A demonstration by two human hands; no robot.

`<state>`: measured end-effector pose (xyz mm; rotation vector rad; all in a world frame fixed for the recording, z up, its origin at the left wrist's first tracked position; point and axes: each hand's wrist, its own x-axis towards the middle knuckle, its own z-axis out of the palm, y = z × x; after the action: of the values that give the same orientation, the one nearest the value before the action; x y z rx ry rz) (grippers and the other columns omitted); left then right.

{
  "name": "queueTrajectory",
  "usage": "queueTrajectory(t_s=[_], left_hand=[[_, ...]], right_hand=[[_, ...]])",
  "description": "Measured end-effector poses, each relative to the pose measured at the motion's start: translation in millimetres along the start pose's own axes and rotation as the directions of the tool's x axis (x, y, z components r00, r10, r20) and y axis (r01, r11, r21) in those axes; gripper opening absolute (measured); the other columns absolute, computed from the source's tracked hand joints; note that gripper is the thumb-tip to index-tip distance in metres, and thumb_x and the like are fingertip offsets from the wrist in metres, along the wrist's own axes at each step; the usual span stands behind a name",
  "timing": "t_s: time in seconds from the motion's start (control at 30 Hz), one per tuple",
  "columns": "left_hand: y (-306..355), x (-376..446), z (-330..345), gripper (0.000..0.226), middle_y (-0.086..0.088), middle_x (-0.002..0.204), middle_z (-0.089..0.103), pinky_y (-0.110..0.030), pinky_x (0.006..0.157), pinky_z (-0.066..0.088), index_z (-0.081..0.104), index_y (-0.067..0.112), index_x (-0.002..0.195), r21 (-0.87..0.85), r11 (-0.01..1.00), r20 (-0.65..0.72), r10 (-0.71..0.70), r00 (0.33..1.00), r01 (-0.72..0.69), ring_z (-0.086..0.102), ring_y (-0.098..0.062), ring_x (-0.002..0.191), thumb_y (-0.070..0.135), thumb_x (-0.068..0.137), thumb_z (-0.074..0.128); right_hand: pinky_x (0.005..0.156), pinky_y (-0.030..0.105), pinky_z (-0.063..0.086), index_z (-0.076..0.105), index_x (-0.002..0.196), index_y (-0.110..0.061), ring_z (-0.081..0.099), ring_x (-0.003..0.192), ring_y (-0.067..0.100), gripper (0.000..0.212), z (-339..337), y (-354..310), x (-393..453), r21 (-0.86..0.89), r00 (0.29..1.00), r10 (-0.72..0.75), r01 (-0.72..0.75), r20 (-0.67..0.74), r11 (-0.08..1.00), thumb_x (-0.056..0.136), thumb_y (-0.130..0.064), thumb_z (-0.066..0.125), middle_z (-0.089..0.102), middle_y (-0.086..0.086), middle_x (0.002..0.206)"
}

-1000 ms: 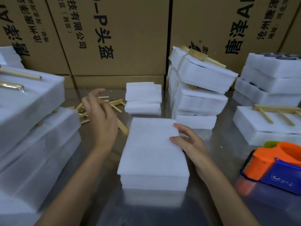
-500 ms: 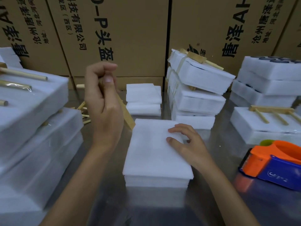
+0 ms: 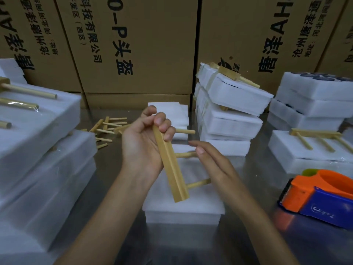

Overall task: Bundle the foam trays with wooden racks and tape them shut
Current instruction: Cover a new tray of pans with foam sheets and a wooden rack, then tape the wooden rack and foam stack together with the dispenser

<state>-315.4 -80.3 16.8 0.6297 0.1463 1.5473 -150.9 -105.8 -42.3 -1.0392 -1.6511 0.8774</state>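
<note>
Gripping the bar of a wooden rack [image 3: 170, 165] near its top end, the left hand [image 3: 145, 142] held it tilted above the stack of foam trays [image 3: 183, 205] at the table's near middle. Three pegs pointed right. Right hand [image 3: 212, 165] open, fingers straight, touching the middle peg. Loose racks [image 3: 107, 129] lay toward the far left of the table [image 3: 122, 188]. Taped bundles [image 3: 227, 109] stacked at the far edge. Tape dispenser [image 3: 317, 197] near the right edge.

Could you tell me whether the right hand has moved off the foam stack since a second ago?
Yes. The right hand lifted off the foam stack toward the wooden rack.
</note>
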Motion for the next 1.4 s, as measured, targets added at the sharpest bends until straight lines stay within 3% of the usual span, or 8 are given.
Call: queueTrajectory(t_s=[0.2, 0.3, 0.4, 0.73, 0.93, 1.1, 1.23, 1.4], left_hand=[[-14, 17, -27, 0.025, -0.006, 0.103, 0.067, -0.029, 0.071, 0.050, 0.061, 0.016, 0.111, 0.481, 0.875, 0.008, -0.073, 0.997, 0.061, 0.063, -0.022, 0.090, 0.007, 0.099, 0.041], [-16, 23, -43, 0.038, -0.004, 0.132, 0.059, -0.034, 0.091, 0.052, 0.058, 0.026, 0.127, 0.648, 0.756, -0.010, -0.113, 0.994, 0.092, 0.063, -0.022, 0.114, 0.004, 0.095, 0.055], [-16, 22, -59, 0.059, 0.002, 0.143, 0.046, -0.030, 0.100, 0.046, 0.051, 0.048, 0.127, 0.894, 0.439, -0.039, -0.132, 0.990, 0.094, 0.054, -0.014, 0.126, 0.004, 0.090, 0.064], [-20, 28, -82, 0.045, 0.017, 0.140, 0.042, -0.026, 0.104, 0.034, 0.046, 0.044, 0.134, 0.993, 0.118, -0.026, -0.037, 0.999, 0.030, 0.038, -0.001, 0.127, 0.019, 0.098, 0.057], [-19, 21, -70, 0.035, 0.008, 0.134, 0.049, -0.016, 0.079, 0.039, 0.048, 0.042, 0.135, 0.945, 0.250, -0.199, -0.068, 0.978, 0.210, 0.051, 0.000, 0.106, 0.039, 0.100, 0.050], [-14, 3, -16, 0.034, 0.015, 0.128, 0.048, -0.021, 0.080, 0.038, 0.050, 0.044, 0.130, 0.995, 0.100, 0.010, -0.010, 1.000, -0.009, 0.051, 0.000, 0.107, 0.030, 0.099, 0.053], [-70, -18, 40, 0.044, 0.026, 0.126, 0.052, -0.012, 0.071, 0.040, 0.049, 0.047, 0.126, 0.959, 0.280, 0.109, -0.251, 0.962, -0.036, 0.052, 0.023, 0.094, 0.035, 0.085, 0.055], [-194, -29, 49, 0.054, 0.015, 0.129, 0.042, -0.024, 0.093, 0.035, 0.042, 0.030, 0.143, 0.942, 0.255, -0.058, -0.517, 0.854, 0.218, 0.041, -0.002, 0.114, 0.031, 0.088, 0.044]], right_hand=[[0.073, 0.008, 0.043, 0.068, 0.087, -0.022, 0.060, 0.077, 0.004, 0.011, -2, 8, 5, -0.060, 0.979, -0.082, 0.072, -0.186, 0.996, 0.096, -0.022, 0.062, 0.065, -0.013, 0.077], [0.076, 0.004, 0.041, 0.070, 0.087, -0.022, 0.064, 0.085, 0.002, 0.012, -4, 16, 6, -0.091, 0.976, -0.080, 0.063, -0.201, 0.994, 0.096, -0.022, 0.062, 0.070, -0.013, 0.080], [0.088, 0.000, 0.035, 0.076, 0.089, -0.029, 0.056, 0.111, -0.009, 0.016, -2, 23, 8, -0.053, 0.994, 0.039, -0.044, -0.097, 0.998, 0.096, -0.021, 0.063, 0.070, -0.017, 0.110], [0.115, 0.027, 0.031, 0.062, 0.111, -0.053, 0.037, 0.122, -0.015, 0.031, -3, 40, 9, -0.174, 0.981, 0.175, -0.188, -0.087, 0.967, 0.084, -0.043, 0.072, 0.047, -0.031, 0.125], [0.097, 0.012, 0.036, 0.056, 0.124, -0.044, 0.042, 0.127, -0.005, 0.038, -10, 26, 7, -0.092, 0.979, 0.182, -0.190, -0.093, 0.977, 0.088, -0.052, 0.065, 0.051, -0.025, 0.134], [0.086, 0.015, 0.040, 0.062, 0.114, -0.038, 0.050, 0.114, 0.003, 0.021, -87, 3, -14, -0.269, 0.903, 0.013, -0.141, -0.429, 0.953, 0.094, -0.035, 0.061, 0.059, -0.012, 0.122], [0.077, 0.029, 0.040, 0.064, 0.098, -0.029, 0.057, 0.104, 0.013, 0.010, -154, 7, -50, -0.402, 0.711, -0.070, -0.311, -0.700, 0.861, 0.094, -0.027, 0.055, 0.064, -0.009, 0.102], [0.074, 0.037, 0.039, 0.064, 0.094, -0.014, 0.060, 0.094, 0.037, 0.028, -183, 43, -82, -0.570, 0.695, 0.012, -0.598, -0.719, 0.563, 0.097, -0.037, 0.049, 0.069, 0.018, 0.096]])
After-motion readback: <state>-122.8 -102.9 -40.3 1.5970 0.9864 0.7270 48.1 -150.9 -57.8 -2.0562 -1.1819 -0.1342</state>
